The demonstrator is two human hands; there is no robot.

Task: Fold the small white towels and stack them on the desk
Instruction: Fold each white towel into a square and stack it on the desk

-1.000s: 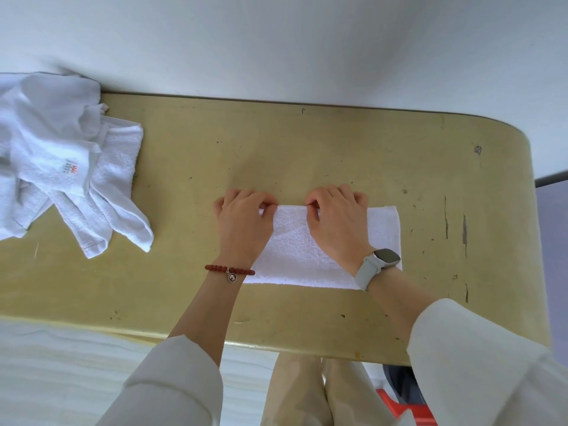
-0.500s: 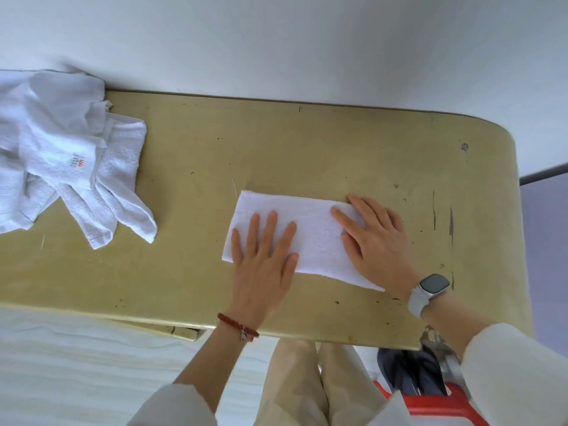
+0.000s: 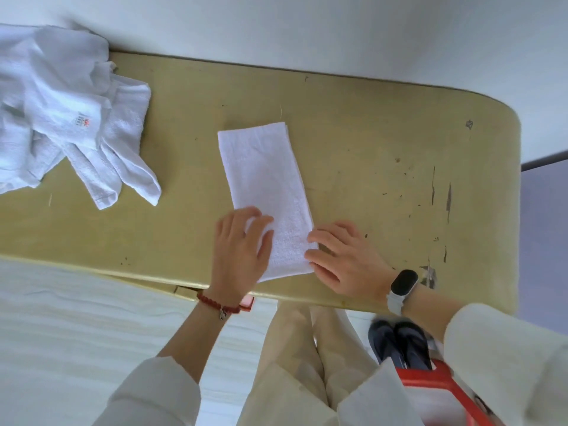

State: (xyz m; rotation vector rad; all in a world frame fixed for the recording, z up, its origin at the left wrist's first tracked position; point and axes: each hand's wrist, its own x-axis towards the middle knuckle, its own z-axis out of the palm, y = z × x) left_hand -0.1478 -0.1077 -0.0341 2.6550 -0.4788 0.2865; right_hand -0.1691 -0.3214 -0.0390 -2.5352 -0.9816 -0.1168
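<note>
A small white towel (image 3: 267, 192), folded into a long strip, lies on the yellow-green desk (image 3: 368, 155) with its long side running away from me. My left hand (image 3: 241, 250) rests on the strip's near left corner, fingers fairly straight. My right hand (image 3: 341, 256) touches the near right edge with straight fingers. A heap of loose white towels (image 3: 67, 118) lies at the desk's far left end.
The white wall (image 3: 307, 29) runs behind the desk. Scratches mark the desk's right part (image 3: 436, 192). Below the front edge are my legs (image 3: 301, 364), dark shoes (image 3: 399, 342) and a red stool (image 3: 430, 385). A white surface (image 3: 76, 327) lies at lower left.
The folded strip has been turned from lying sideways to pointing away from me. Both hands moved from flat on top of it to its near end.
</note>
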